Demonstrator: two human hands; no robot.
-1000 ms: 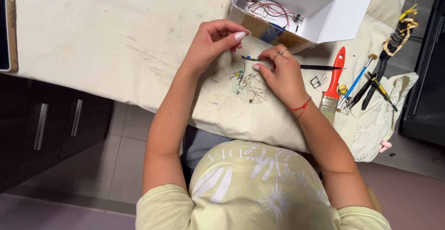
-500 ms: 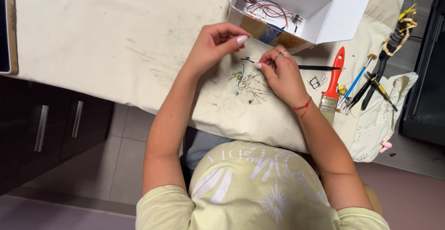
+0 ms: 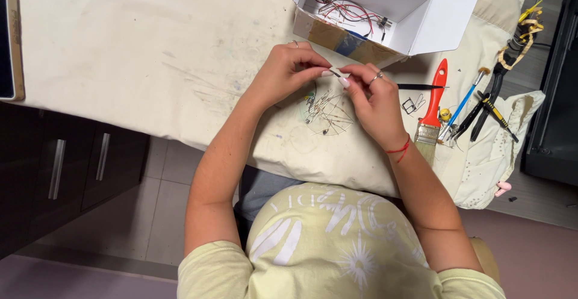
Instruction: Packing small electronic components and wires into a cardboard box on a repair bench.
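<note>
From where I watch, the change over the last second is small but plain: the two hands have drawn together. A second ago the left hand point(image 3: 288, 70) sat a little apart from the right, and the thin dark piece lay stretched between them; now the fingertips meet above the pile of wire-legged components point(image 3: 328, 111). I judge the work has gone from holding to fine pinching or bending.

Going from the left: a dark flat device point(image 3: 11, 43) lies at the tabletop point(image 3: 120, 40) edge, well apart from the work. The left hand is nearly closed, thumb and forefinger pinched on one end of a small thin component point(image 3: 335, 74). The right hand point(image 3: 374, 103) is curled the same way, its fingertips nipping the other end, so the piece is in the air between both hands, just above the pile.

Behind them stands an open white box point(image 3: 442, 25) with red wires inside. Right of the hands lie a thin black brush point(image 3: 421, 86), a red-handled paintbrush point(image 3: 435, 103), a blue-handled tool point(image 3: 465, 101) and black pliers point(image 3: 490, 103).
</note>
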